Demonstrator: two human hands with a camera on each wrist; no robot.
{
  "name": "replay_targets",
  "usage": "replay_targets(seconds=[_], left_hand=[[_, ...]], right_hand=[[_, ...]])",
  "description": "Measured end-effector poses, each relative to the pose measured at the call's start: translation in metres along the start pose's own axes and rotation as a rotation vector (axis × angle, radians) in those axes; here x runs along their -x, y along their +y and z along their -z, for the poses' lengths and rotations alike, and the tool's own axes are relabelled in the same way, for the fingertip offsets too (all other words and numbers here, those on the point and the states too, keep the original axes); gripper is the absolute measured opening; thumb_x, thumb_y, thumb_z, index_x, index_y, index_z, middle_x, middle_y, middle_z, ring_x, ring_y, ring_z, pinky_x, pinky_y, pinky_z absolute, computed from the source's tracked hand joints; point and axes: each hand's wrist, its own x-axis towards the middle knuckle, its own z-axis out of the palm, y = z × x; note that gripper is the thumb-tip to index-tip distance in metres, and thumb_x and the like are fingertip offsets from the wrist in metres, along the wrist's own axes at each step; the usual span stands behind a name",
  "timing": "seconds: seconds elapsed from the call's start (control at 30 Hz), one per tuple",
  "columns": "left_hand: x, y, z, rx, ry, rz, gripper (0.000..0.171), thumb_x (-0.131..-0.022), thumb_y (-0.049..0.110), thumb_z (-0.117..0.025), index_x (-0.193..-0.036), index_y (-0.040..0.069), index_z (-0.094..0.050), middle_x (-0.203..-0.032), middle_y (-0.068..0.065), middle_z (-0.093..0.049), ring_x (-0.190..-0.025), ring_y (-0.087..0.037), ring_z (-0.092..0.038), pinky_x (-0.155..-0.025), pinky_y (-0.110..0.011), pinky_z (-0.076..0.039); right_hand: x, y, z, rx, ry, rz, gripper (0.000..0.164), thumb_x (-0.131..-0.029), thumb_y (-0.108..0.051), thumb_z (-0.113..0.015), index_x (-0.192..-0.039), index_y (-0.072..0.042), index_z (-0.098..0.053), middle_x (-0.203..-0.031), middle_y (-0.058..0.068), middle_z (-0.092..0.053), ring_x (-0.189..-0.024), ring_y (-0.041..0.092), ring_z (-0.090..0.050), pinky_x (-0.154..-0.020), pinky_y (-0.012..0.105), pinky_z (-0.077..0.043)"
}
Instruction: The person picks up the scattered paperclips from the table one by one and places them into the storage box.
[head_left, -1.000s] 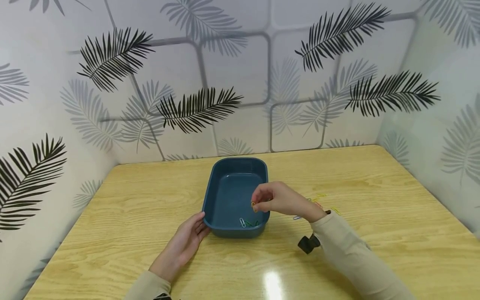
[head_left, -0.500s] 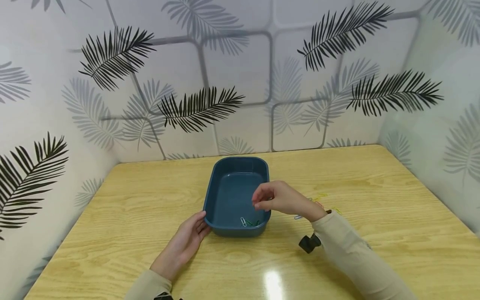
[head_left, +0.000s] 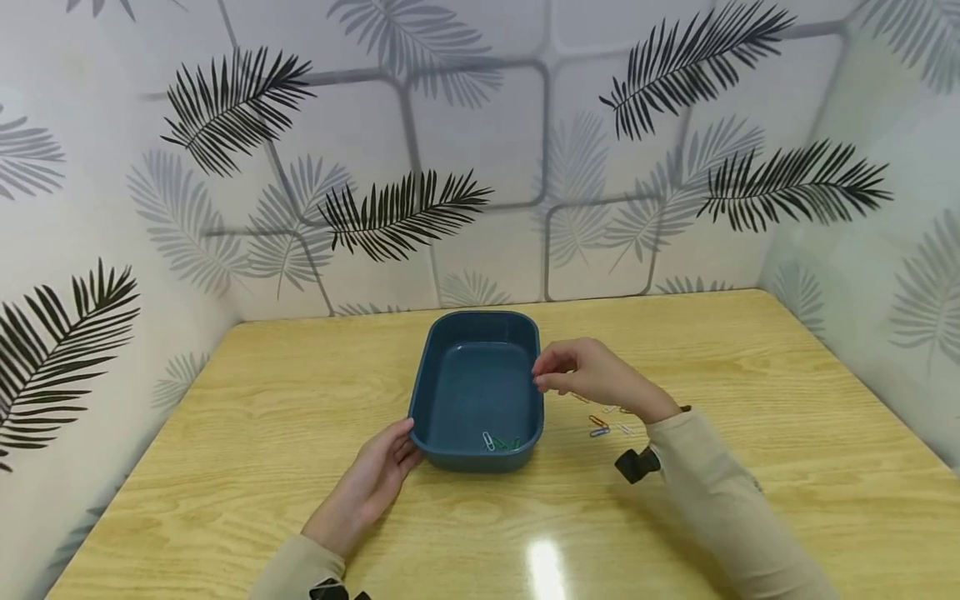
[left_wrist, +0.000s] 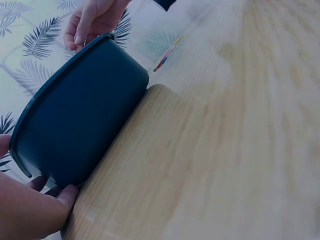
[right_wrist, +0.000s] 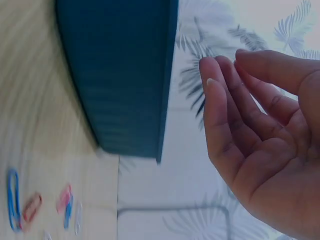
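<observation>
Left hand (head_left: 377, 477) gripping container (head_left: 476, 387); right hand (head_left: 587, 368) holding nothing.
Left hand: thumb on the rim, fingers against the outer wall, at the container's lower-left corner. Right hand: fingers loosely bent, thumb near the fingertips; positioned at the container's right rim in the head view, apart from it in the right wrist view. Container: dark blue, upright on the tabletop (head_left: 300, 400), centre of the frame. A white paper clip (head_left: 488, 441) and green paper clips (head_left: 500, 443) lie inside, near its lower edge. On the tabletop, right of centre, lie an orange-red paper clip (head_left: 597, 420), a blue paper clip (head_left: 599, 432) just below it, and further paper clips partly hidden by the right hand. A leaf-patterned wall (head_left: 480, 267) spans the upper frame.
</observation>
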Motion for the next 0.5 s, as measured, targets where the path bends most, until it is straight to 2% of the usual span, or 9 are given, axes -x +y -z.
replay_targets(seconds=[0.17, 0.27, 0.5], left_hand=[[0.0, 0.0, 0.0, -0.009, -0.024, -0.004, 0.045, -0.101, 0.015, -0.047, -0.137, -0.012, -0.041, -0.121, -0.01, -0.06, -0.112, -0.018, -0.054, -0.098, -0.031, -0.043], [0.002, 0.0, 0.001, -0.011, -0.029, -0.006, 0.047, -0.101, 0.015, -0.047, -0.138, -0.012, -0.04, -0.123, -0.011, -0.059, -0.113, -0.018, -0.054, -0.099, -0.032, -0.042], [0.003, 0.0, 0.001, -0.018, -0.048, -0.018, 0.049, -0.101, 0.016, -0.047, -0.14, -0.012, -0.037, -0.125, -0.011, -0.057, -0.114, -0.018, -0.052, -0.101, -0.032, -0.04]], right_hand=[[0.003, 0.009, 0.015, 0.046, 0.065, -0.017, 0.011, -0.092, -0.005, -0.064, -0.101, 0.002, -0.066, -0.092, 0.01, -0.068, -0.08, 0.019, -0.065, -0.072, 0.037, -0.056], [0.005, 0.015, 0.024, 0.069, 0.093, -0.03, 0.012, -0.093, -0.006, -0.064, -0.101, 0.002, -0.066, -0.094, 0.012, -0.068, -0.083, 0.019, -0.066, -0.073, 0.034, -0.055], [0.011, 0.025, 0.044, 0.137, 0.149, -0.088, 0.014, -0.093, -0.007, -0.064, -0.104, 0.002, -0.066, -0.095, 0.012, -0.068, -0.082, 0.02, -0.065, -0.073, 0.04, -0.056]])
